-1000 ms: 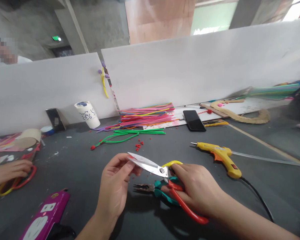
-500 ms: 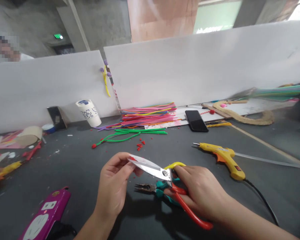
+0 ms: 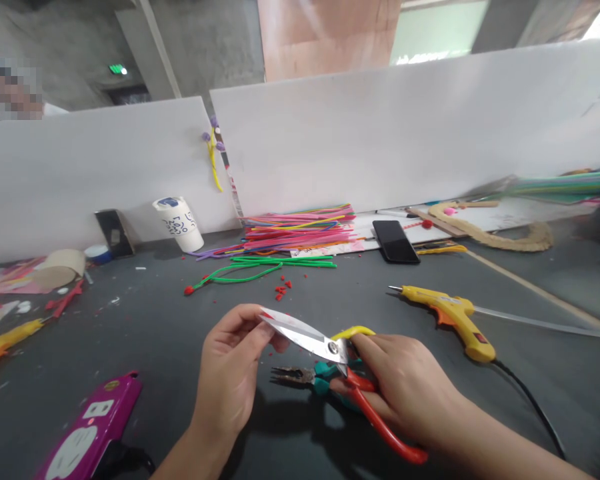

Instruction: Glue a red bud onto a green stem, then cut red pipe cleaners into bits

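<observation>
My right hand is closed around scissors with one red and one yellow handle. Their blades point left, nearly shut, with the tips at the fingers of my left hand. Thumb and forefinger of that hand are pinched on a small red piece, mostly hidden by fingers and blade. Beneath the scissors are pliers with teal grips, jaws slightly apart. My right hand covers part of their grips, and I cannot tell whether it touches them.
Red scraps and green pipe cleaners lie beyond my hands, before a pink bundle. A yellow glue gun with a cord is at right, near a phone. Another glue gun and a magenta case are left.
Both hands and the scissors keep almost the same pose. Another person's hand at the left edge has left the yellow glue gun there. The view has shifted slightly.
</observation>
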`<state>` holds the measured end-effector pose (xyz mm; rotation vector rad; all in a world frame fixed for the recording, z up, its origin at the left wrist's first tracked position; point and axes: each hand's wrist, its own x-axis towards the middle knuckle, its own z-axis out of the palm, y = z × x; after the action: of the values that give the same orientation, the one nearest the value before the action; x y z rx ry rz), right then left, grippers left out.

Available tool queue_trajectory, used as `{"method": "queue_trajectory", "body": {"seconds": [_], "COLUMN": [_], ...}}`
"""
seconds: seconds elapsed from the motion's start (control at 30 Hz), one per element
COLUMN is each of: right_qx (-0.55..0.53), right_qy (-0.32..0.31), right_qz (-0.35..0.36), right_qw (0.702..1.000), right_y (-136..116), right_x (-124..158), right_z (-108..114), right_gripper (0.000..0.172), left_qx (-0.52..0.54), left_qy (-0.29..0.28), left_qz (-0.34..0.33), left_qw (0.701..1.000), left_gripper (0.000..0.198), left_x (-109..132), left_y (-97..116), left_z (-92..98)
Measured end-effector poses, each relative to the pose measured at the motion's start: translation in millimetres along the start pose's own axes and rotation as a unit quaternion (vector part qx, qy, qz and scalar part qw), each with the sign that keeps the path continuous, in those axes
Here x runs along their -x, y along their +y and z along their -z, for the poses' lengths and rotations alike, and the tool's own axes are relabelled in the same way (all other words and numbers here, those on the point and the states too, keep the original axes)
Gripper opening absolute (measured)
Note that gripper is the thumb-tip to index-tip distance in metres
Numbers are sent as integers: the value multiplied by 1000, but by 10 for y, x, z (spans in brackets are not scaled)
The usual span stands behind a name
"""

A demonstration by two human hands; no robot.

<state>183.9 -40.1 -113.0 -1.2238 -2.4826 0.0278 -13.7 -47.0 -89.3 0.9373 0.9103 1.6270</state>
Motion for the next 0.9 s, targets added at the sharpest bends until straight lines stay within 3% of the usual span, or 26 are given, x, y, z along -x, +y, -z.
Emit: {"method": "queue_trajectory", "body": {"seconds": [0.9], "right_qx": [18], "right_qy": [2], "right_qz": [-10], "right_qw": [1000], "right_y": [-4], "right_x": [-21], "right_z": [18], "right_gripper": [46], "left_qx": [1], "left_qy": [4], "left_qz": [-1], "left_qw": [1000], "left_gripper": [6], "left_x": [-16], "left_y": [-15], "left_z": [17]}}
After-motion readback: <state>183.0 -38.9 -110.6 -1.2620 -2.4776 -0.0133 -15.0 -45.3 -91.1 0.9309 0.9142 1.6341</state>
